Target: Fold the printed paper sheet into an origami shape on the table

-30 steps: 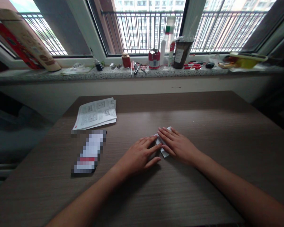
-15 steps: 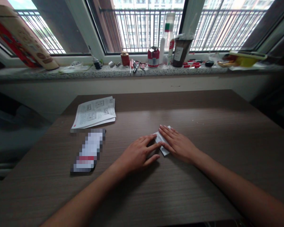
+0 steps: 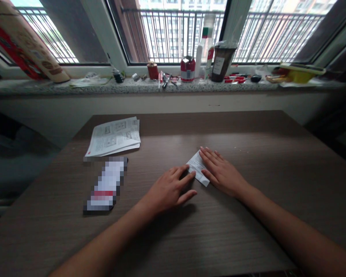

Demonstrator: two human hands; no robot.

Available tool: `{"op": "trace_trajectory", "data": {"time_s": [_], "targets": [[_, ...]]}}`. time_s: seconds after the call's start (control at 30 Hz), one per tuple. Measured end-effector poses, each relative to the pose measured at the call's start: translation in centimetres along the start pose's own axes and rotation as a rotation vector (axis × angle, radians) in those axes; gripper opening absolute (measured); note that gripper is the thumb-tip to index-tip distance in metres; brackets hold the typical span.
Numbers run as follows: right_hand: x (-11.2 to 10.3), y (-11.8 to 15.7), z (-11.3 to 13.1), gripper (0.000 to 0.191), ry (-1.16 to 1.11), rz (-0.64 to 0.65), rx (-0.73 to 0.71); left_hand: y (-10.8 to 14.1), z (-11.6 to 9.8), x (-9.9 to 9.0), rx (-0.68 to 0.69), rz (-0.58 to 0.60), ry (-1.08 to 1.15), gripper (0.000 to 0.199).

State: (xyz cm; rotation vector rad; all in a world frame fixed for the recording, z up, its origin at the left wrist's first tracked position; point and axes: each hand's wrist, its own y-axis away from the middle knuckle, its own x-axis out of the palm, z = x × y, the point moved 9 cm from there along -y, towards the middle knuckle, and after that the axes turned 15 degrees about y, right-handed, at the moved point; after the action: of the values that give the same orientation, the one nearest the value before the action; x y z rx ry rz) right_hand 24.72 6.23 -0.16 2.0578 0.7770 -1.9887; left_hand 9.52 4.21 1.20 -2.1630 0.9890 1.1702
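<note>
A small white printed paper (image 3: 198,169) lies flat on the brown wooden table (image 3: 161,246), near its middle. My left hand (image 3: 173,188) is spread, its fingertips touching the paper's left edge and the thumb apart over the table. On the other side my right hand (image 3: 222,173) lies flat with fingers stretched out, covering the paper's right part. Neither hand grips anything. The part of the paper beneath my right fingers is hidden.
Folded printed sheets (image 3: 115,136) lie at the table's back left, with a blurred-out phone (image 3: 106,186) in front of them. Along the stone windowsill (image 3: 103,90) stand a red can (image 3: 187,69), a dark drink cup (image 3: 221,63) and a yellow container (image 3: 301,73).
My right hand has slid slightly right and away from me, and more of the paper shows between the hands. My left hand has barely moved.
</note>
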Motion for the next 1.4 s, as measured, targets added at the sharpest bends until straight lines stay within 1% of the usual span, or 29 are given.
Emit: {"op": "trace_trajectory", "data": {"time_s": [0.07,0.13,0.23,0.37,0.47,0.6,0.9,1.13,1.27,1.4], "targets": [[-0.7,-0.2,0.6,0.069,-0.018,-0.03,-0.011,0.1,-0.1,0.0,-0.013,-0.016,-0.008,0.062],[-0.7,-0.4,1.4,0.068,-0.034,-0.029,-0.036,0.1,-0.2,0.1,-0.011,-0.018,-0.011,0.062],[0.1,-0.4,2.4,0.066,-0.051,-0.015,-0.072,0.1,-0.3,0.0,0.003,-0.016,0.004,0.061],[1.3,-0.4,2.7,0.067,-0.062,-0.008,-0.094,0.0,-0.1,-0.2,0.001,-0.022,0.036,0.054],[1.8,-0.4,2.7,0.068,-0.051,0.003,-0.108,0.0,0.0,-0.2,-0.002,-0.03,0.031,0.053],[1.9,-0.2,2.5,0.069,-0.041,0.009,-0.119,0.1,0.0,-0.2,-0.021,-0.032,0.014,0.052],[2.0,1.9,0.7,0.071,0.011,0.044,-0.098,0.0,-0.2,-0.4,-0.021,-0.037,-0.028,0.05],[2.1,1.9,0.7,0.071,-0.01,0.05,-0.091,0.0,-0.5,-0.2,0.004,-0.042,-0.077,0.05],[1.7,1.8,0.6,0.068,-0.04,0.055,-0.074,-0.1,-0.4,-0.2,0.008,-0.062,-0.091,0.049],[0.7,1.5,0.4,0.063,-0.095,0.054,-0.068,-0.2,-0.3,-0.3,0.002,-0.055,-0.099,0.046]]}}
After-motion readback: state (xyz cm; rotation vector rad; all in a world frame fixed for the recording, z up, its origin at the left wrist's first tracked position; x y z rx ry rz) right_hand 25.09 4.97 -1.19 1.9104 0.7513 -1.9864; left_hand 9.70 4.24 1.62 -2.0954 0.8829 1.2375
